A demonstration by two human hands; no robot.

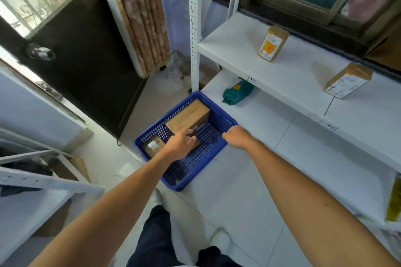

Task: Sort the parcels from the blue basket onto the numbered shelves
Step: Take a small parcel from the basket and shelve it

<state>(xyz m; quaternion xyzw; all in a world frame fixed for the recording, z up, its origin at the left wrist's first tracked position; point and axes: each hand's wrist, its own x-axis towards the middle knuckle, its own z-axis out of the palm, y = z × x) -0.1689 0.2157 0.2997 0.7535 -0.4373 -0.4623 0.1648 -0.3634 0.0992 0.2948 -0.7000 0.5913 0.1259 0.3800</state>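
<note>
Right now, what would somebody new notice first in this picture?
Probably the blue basket on the floor, with the left hand reaching in over a brown box and the right hand at its rim. Next, two labelled cartons standing on the white shelf at right.

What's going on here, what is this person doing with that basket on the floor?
A person is sorting parcels onto shelves. Their left hand reaches into the blue basket toward the large cardboard box, with a smaller labelled box beside it. Their right hand grips the basket's rim. Two marked boxes already stand on the upper shelf, and a green bag lies on the one below.
</note>
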